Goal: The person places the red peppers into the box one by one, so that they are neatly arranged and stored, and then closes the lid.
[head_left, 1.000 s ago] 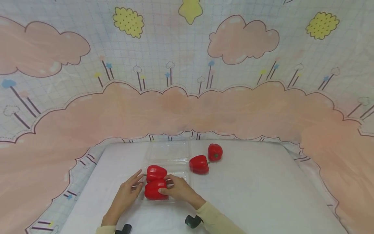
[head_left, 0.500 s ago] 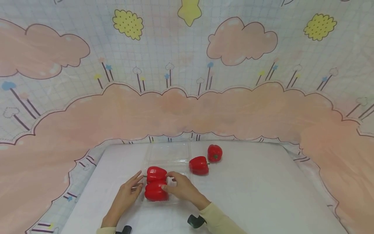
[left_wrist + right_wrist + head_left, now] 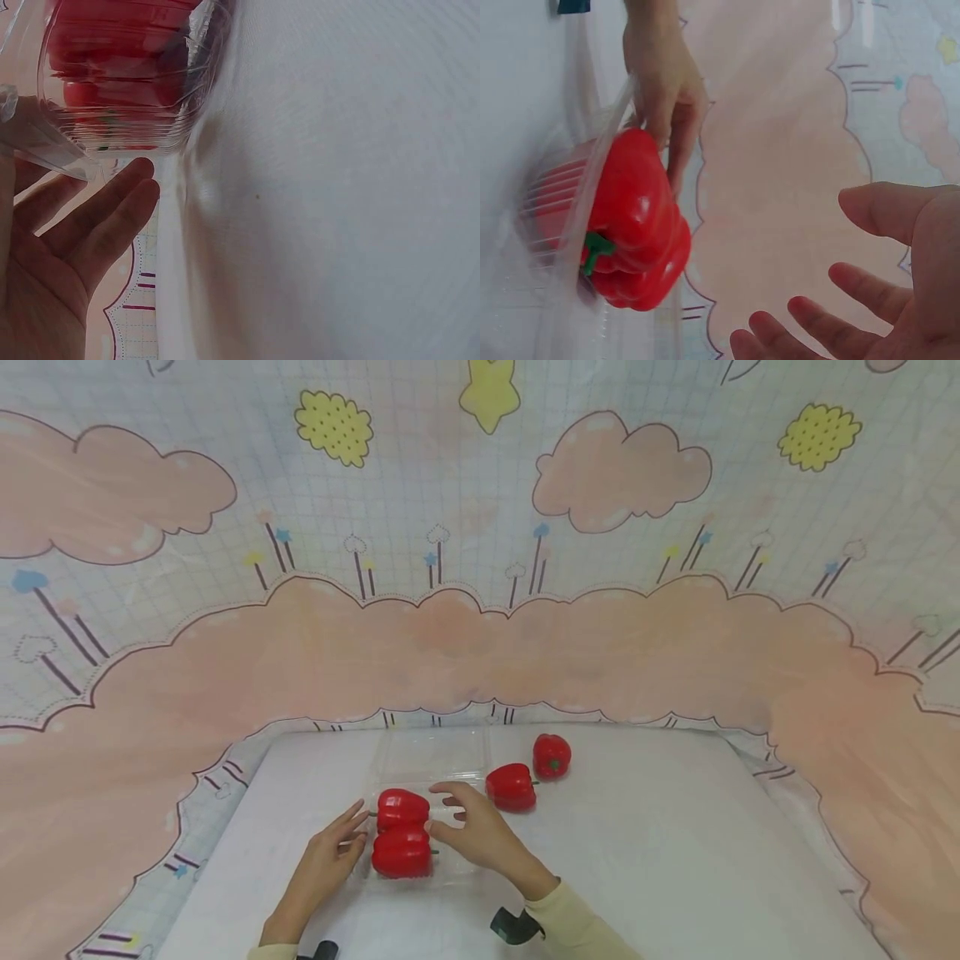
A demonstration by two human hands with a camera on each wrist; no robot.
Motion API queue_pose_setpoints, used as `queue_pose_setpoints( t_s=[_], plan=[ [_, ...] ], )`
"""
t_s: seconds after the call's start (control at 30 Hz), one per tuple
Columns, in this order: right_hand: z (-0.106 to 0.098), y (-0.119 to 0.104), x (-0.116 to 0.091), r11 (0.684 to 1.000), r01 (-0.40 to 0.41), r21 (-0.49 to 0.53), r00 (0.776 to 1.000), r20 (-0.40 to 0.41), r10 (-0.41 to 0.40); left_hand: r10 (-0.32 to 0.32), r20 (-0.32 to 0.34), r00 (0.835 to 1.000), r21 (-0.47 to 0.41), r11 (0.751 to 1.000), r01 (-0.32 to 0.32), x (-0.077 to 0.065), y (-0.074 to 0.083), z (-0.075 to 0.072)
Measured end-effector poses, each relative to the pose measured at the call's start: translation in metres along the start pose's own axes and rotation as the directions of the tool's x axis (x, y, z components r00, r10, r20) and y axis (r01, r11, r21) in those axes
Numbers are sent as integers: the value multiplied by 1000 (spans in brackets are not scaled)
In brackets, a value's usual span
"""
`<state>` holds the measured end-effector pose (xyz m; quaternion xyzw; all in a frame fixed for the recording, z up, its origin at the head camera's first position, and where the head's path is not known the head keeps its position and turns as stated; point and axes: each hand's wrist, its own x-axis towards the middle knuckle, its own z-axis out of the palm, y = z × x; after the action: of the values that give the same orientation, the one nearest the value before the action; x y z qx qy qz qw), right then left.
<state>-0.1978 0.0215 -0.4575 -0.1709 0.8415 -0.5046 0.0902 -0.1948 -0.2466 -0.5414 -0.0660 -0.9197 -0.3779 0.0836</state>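
Observation:
Two red bell peppers, the rear one point(image 3: 402, 810) and the front one point(image 3: 402, 853), lie side by side in a clear plastic clamshell box point(image 3: 457, 867). My left hand point(image 3: 324, 860) is at the box's left side, fingers fairly straight and right at the rim. In the left wrist view its fingers point(image 3: 105, 225) extend beside the ribbed wall of the box point(image 3: 127, 127). My right hand point(image 3: 480, 831) hovers over the box's right part, thumb and fingers spread with nothing between them. The right wrist view shows its fingers point(image 3: 817, 322) apart from the nearer pepper point(image 3: 641, 217).
The box's lid point(image 3: 433, 753) lies folded open toward the back. Two more red bell peppers, one nearer point(image 3: 512, 787) and one farther point(image 3: 552, 757), sit right of the box on the white table point(image 3: 660, 843). A patterned cloth point(image 3: 480, 652) hangs behind.
My right hand has let go of the front pepper and moved up and to the right, uncovering that pepper's green stem. The left hand has stayed almost still.

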Motion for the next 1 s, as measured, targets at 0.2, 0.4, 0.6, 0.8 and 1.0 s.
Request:
queue_pose_setpoints(
  t_s=[0.2,0.4,0.6,0.8,1.0],
  plan=[
    [-7,-7,-8,999,30,-21,999,-13,-30,-4,1,1000,-10,1000,4,-3,-1,2],
    [-16,-15,-15,996,85,-15,996,-20,-85,3,-7,1000,-13,1000,-3,-4,-1,3],
    [-26,-19,-21,989,147,-33,988,-41,-148,0,-2,1000,-24,1000,0,-5,-2,4],
    [-39,-19,-17,986,166,-12,982,-88,-167,19,1,1000,-12,1000,-19,-4,-3,0],
    [-56,-15,-8,987,162,-5,972,-172,-161,43,-11,999,-1,999,-43,-2,-3,-1]
  ],
)
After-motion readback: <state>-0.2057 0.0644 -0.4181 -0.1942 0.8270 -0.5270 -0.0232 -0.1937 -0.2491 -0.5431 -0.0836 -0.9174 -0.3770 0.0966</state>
